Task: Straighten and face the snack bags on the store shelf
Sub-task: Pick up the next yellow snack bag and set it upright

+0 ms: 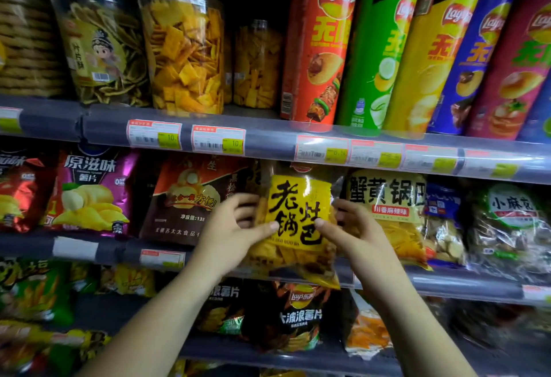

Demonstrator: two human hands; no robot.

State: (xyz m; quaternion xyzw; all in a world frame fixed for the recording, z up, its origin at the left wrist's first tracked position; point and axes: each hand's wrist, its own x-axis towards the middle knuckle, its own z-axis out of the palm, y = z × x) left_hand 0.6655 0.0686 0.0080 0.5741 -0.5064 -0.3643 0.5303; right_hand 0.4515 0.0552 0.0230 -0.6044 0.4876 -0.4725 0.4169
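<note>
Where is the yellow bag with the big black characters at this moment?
In the head view the yellow bag stands on the middle shelf, centre, held between the left hand and right hand, beside the brown bag.

top shelf: clear snack tubs (182, 51) | Lay's canisters (322, 48) (leaning) | price tags (219, 139) on shelf rail

Five Lay's cans (322, 48); two hands (235, 224)

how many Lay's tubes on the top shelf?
5 in front, left to right: red tube, green tube, yellow tube, blue tube, magenta tube. More may stand hidden behind or beyond the right edge.
</note>
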